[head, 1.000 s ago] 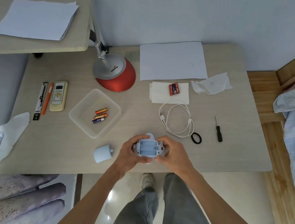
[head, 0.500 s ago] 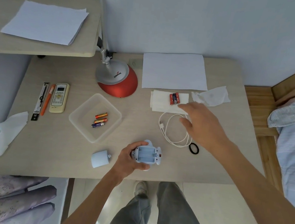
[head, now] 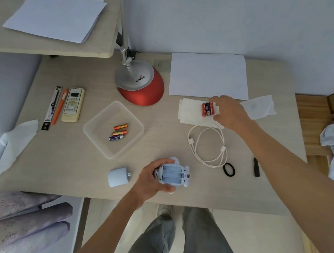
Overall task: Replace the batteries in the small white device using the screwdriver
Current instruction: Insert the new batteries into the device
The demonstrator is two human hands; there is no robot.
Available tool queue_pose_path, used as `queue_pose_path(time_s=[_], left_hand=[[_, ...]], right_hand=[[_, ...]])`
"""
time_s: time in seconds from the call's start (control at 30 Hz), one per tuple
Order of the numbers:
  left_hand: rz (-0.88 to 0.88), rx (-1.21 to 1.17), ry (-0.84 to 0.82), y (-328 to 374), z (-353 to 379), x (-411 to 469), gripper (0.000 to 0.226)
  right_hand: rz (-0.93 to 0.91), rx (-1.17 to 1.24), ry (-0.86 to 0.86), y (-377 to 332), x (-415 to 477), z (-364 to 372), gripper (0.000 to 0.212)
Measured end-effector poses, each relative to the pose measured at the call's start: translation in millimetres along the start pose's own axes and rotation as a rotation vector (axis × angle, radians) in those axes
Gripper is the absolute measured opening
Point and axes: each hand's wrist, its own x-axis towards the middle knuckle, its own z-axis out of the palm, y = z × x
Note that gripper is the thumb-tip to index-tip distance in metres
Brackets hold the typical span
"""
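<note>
Device (head: 171,174), small, white to pale blue: lies near the front edge of the table (head: 63,162), back side up, battery compartment uncovered and facing the camera. Its long axis runs left to right across the view, and the three empty battery slots run the same way, stacked front to back. A small red part sits at its right end. The left hand (head: 148,178) grips it from the left end, fingers curled over the far side and thumb along the near edge; whether the device rests on the table or is held just above it cannot be told. The right hand (head: 229,113) is stretched out well beyond, at three fresh batteries (head: 206,109), red and dark blue, lying side by side on a folded white tissue (head: 188,113). Its forefinger and thumb bracket the right-hand battery, but whether they actually pinch it cannot be told. Loose compartment cover (head: 118,177): on the table just left of the held device. Screwdriver (head: 256,167), black handle: lies untouched to the right, apart from both hands, partly hidden behind the right forearm. Clear plastic tray (head: 103,127): holds three batteries (head: 119,132). White cable (head: 208,146), coiled, and black hair band (head: 229,169): between device and tissue.
</note>
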Motion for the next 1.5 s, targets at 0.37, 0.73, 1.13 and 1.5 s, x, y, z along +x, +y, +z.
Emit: queue_pose_path(time_s=[0.37, 0.73, 1.13, 1.5], left_hand=[[-0.002, 0.017, -0.001, -1, 0, 1, 0.082], [-0.019, -0.017, -0.011, 2, -1, 1, 0.081], [-0.001, -0.036, -0.028, 5, -3, 3, 0.082], [-0.001, -0.038, -0.011, 2, -3, 3, 0.086]], right_hand=[[-0.032, -0.009, -0.034, 13, 34, 6, 0.044], [0.020, 0.329, 0.115, 25, -4, -11, 0.053], [0.123, 1.221, 0.024, -31, -121, -36, 0.068], [0.082, 1.382, -0.122, -62, -136, -24, 0.042]])
